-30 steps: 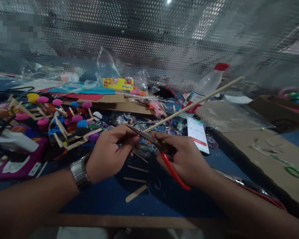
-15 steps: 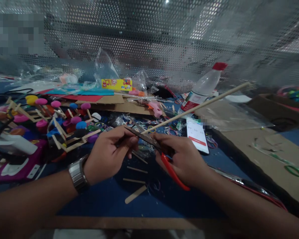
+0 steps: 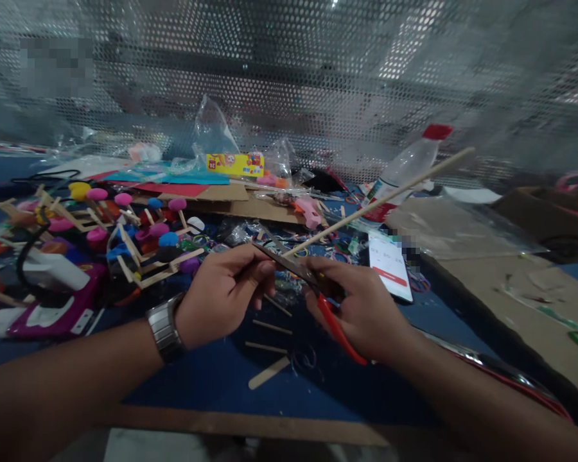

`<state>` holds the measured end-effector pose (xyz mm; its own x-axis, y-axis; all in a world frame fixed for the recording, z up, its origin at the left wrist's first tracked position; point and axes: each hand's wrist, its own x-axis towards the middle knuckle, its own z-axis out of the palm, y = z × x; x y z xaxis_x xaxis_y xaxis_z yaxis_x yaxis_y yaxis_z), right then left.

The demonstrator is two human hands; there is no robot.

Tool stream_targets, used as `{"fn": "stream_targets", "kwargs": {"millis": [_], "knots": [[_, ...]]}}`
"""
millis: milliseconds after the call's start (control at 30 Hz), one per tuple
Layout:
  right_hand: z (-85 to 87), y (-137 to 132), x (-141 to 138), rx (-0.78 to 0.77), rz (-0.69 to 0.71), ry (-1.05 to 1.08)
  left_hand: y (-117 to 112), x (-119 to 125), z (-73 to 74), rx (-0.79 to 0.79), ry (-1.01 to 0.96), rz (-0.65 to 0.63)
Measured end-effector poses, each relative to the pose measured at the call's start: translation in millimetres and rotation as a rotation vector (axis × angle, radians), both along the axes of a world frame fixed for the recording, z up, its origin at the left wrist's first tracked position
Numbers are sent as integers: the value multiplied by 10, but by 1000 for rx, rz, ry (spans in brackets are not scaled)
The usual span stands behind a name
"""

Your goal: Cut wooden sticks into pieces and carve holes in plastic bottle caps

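Head view: left hand [image 3: 224,292] pinches what looks like the near end of the wooden dowel [image 3: 356,216], probably to steady it at the scissors' [image 3: 326,309] blades. Right hand [image 3: 370,311] grips the red handles, presumably for leverage. Dowel tip and bite point hidden by blades and fingertips; phone [image 3: 388,266] digits blurred.

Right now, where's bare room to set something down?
The blue tabletop looks bare between the left forearm, the flat craft stick and the brown front edge; a shadowed patch right of that stick, towards the right forearm, seems mostly bare. Crowded: stick models at left, coloured bands beyond the scissors.
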<state>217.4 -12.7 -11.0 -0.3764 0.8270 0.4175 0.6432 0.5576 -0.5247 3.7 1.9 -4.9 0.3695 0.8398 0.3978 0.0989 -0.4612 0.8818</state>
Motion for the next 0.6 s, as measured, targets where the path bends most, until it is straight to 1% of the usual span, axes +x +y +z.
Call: {"fn": "stream_targets", "kwargs": {"millis": [100, 333, 500, 600], "knots": [[1, 3, 9, 1, 12, 10, -1, 0, -8, 1, -8, -4], [82, -18, -7, -93, 39, 18, -9, 0, 12, -27, 14, -15], [75, -10, -31, -71, 18, 18, -6, 2, 23, -14, 9, 8], [57, -6, -29, -71, 26, 22, -5, 0, 17, -29, 17, -1]]}}
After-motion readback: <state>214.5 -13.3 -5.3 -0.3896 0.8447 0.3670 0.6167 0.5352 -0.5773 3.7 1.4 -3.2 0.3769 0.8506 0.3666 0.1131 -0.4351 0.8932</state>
